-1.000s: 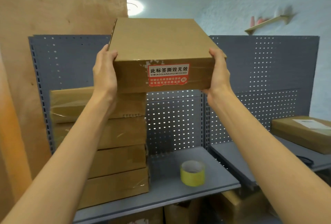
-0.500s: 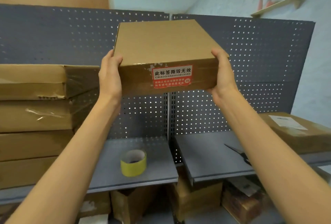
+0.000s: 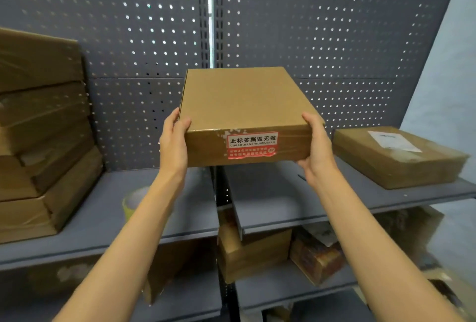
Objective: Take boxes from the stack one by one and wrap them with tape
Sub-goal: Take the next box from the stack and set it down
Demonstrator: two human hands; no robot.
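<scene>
A flat brown cardboard box (image 3: 239, 105) with a red and white label on its front hangs in the air above the gap between two grey shelves. My left hand (image 3: 173, 144) grips its left front corner, thumb on top. My right hand (image 3: 315, 144) grips the right front corner the same way. The stack of taped boxes (image 3: 43, 131) stands on the left shelf. A yellow tape roll (image 3: 131, 203) sits on the left shelf, partly hidden behind my left forearm.
A single taped box with a white slip (image 3: 396, 156) lies on the right shelf (image 3: 288, 200). Grey pegboard (image 3: 334, 38) backs both shelves. More cartons (image 3: 255, 252) sit on the lower shelves.
Both hands have carried the box rightward from above the stack and lowered it towards the shelf level. The view has shifted right and down with it.
</scene>
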